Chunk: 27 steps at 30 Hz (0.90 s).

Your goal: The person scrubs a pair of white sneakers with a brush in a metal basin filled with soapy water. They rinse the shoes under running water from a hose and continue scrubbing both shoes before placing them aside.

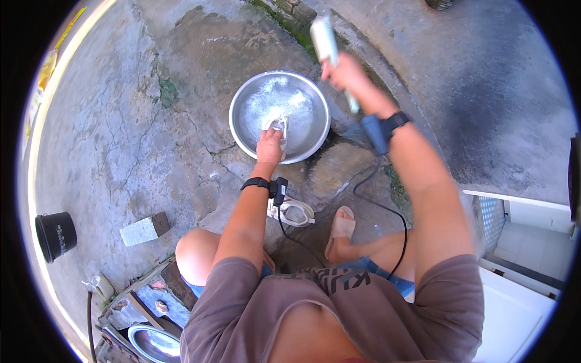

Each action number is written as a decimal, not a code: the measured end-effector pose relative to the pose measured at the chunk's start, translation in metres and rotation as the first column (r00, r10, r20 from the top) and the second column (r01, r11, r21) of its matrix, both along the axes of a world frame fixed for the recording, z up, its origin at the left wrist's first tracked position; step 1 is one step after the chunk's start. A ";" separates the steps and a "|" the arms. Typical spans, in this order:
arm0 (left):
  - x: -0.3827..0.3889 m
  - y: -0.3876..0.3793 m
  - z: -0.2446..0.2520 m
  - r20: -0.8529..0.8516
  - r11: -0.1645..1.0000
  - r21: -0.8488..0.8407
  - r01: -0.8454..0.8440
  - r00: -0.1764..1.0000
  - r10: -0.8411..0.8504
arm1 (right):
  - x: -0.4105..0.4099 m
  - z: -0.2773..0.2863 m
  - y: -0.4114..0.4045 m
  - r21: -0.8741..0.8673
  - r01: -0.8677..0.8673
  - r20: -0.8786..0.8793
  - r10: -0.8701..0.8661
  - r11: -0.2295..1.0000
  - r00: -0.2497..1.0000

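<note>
A round metal basin (pixel 235 109) with whitish, sudsy water (pixel 277 93) sits on the concrete ground ahead of me. My left hand (pixel 271 146) grips a white shoe (pixel 282 123) inside the near part of the basin; the hand covers much of the shoe. Up and to the right of the basin, my right hand (pixel 347 75) is raised in the air, blurred by motion. It holds a pale green-and-white brush (pixel 324 40) by the handle, apart from the shoe. A second white shoe (pixel 297 213) lies on the ground near my feet, partly behind my left wrist strap.
A concrete block (pixel 143 230) and a black bucket (pixel 56 237) stand at left. Another metal basin (pixel 152 345) is at lower left. A black cable (pixel 386 206) runs from my right wrist device (pixel 376 134). A white cabinet-like unit (pixel 522 308) is at right. The ground is cracked and uneven.
</note>
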<state>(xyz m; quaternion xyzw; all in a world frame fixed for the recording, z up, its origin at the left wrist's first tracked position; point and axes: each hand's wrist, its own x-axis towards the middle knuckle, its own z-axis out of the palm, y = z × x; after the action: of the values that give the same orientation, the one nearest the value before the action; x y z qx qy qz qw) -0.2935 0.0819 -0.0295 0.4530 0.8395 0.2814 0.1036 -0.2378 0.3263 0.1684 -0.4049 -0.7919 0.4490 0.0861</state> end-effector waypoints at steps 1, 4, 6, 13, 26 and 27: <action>-0.004 -0.001 -0.001 0.005 0.999 -0.048 -0.001 1.000 0.001 | 0.005 -0.037 -0.011 -0.041 -0.074 0.154 0.080 0.996 0.985; -0.021 0.006 -0.009 -0.090 0.990 -0.133 0.053 0.994 -0.065 | 0.013 -0.129 -0.040 -0.081 -0.111 0.134 0.121 0.990 0.984; -0.032 0.013 -0.018 -0.218 0.952 -0.282 0.116 0.959 -0.182 | 0.015 -0.177 -0.050 -0.083 -0.107 0.185 0.121 0.991 0.975; -0.046 0.052 -0.069 0.090 0.887 -0.435 0.154 0.988 -0.128 | 0.001 -0.280 -0.036 0.186 -0.217 0.066 0.208 0.958 0.976; -0.023 0.095 -0.125 0.983 0.615 -0.178 -0.769 -0.167 0.076 | -0.023 -0.340 -0.032 -0.002 -0.201 0.328 0.191 0.980 0.925; -0.023 0.098 -0.124 0.971 0.557 -0.230 -0.798 -0.229 0.073 | -0.023 -0.343 -0.029 0.033 -0.204 0.328 0.183 0.978 0.927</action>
<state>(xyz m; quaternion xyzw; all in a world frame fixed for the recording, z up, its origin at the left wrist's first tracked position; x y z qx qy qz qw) -0.3161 0.1796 -0.1539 -0.2359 0.5014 0.7300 0.4000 -0.2609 0.2972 -0.1749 -0.3897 -0.8459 0.3562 -0.0759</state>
